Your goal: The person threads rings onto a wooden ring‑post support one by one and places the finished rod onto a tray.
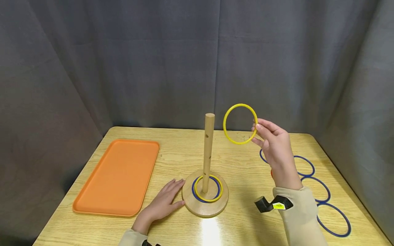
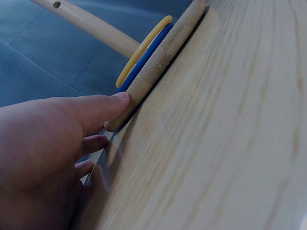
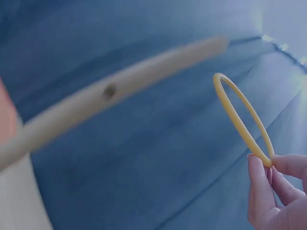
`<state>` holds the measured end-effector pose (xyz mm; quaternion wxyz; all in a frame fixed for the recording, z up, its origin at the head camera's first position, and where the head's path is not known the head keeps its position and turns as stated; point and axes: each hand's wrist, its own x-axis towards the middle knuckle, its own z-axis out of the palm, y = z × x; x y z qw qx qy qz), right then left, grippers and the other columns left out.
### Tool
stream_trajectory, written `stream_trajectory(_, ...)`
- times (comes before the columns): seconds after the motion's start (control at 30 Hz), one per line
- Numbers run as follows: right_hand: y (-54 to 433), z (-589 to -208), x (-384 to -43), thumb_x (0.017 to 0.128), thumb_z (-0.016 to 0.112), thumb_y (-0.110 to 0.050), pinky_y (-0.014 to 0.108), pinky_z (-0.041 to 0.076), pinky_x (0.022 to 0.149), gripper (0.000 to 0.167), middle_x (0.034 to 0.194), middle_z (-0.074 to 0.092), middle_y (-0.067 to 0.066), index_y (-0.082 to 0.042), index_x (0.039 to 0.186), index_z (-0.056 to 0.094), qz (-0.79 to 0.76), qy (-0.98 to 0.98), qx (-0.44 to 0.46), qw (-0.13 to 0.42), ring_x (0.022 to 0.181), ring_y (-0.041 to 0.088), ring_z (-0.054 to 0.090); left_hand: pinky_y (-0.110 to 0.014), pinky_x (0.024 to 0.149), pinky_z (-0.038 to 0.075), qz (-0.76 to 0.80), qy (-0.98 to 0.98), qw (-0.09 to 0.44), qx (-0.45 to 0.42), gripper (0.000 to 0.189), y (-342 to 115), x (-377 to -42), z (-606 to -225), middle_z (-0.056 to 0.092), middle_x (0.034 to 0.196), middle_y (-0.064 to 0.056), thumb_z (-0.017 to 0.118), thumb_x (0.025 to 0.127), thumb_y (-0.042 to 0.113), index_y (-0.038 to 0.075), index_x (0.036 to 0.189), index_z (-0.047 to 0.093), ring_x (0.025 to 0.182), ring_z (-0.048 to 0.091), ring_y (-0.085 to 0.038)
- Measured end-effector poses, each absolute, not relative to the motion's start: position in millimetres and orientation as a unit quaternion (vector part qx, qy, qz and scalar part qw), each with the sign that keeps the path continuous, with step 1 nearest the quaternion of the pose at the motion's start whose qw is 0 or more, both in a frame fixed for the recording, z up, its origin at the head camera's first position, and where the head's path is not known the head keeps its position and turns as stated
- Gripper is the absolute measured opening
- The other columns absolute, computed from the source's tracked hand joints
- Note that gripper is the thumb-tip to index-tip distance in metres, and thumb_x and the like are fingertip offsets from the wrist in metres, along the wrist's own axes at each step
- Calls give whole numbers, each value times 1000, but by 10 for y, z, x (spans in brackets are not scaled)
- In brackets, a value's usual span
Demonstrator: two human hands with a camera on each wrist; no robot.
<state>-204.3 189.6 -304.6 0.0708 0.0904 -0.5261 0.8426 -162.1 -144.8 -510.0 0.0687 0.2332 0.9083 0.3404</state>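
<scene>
A yellow ring (image 1: 225, 129) is pinched at its right edge between the thumb and fingers of my right hand (image 1: 275, 145), held up in the air to the right of the wooden post (image 1: 208, 147). In the right wrist view the ring (image 3: 237, 120) is tilted, near the post's top end (image 3: 211, 48). The post rises from a round wooden base (image 1: 205, 211). Around its foot lie a blue ring (image 1: 194, 194) and another yellow ring (image 1: 220, 193) on top. My left hand (image 1: 164, 201) lies on the table with straight fingers, thumb touching the base's edge (image 2: 158, 72).
An orange tray (image 1: 118, 177) lies on the table at the left. Several blue rings (image 1: 333, 234) lie along the right side, partly behind my right arm, with a bit of red (image 1: 272, 173) beside the wrist. Grey curtains (image 1: 166, 68) surround the table.
</scene>
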Motion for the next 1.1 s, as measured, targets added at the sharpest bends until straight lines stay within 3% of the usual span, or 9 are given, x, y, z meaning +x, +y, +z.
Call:
stream_trajectory(0.43,1512,-2748,-1898,94,58,1,22,59,67,21,86,71,-1,-12,95,74,830,-538,138,53,80,9,66,-63,117,17,341,909,75,228,71,-1453,-1620,-5098,28,160,-7,59,95,40,14,153,29,150,15,-37)
stream_trajectory(0.9,1457,-3146,-1898,95,56,0,21,59,68,30,83,68,-8,-23,88,73,796,-601,78,-5,80,4,65,-64,117,17,337,910,81,228,71,-1445,-1620,-5104,28,160,-7,59,95,40,14,154,28,150,15,-37)
stream_trajectory(1.1,1486,-3389,-1922,95,59,-3,21,59,68,26,86,67,-10,-25,89,72,765,-640,61,-37,82,3,63,-64,116,18,338,909,80,229,71,-1439,-1614,-5096,28,160,-8,59,95,39,13,154,28,150,15,-37)
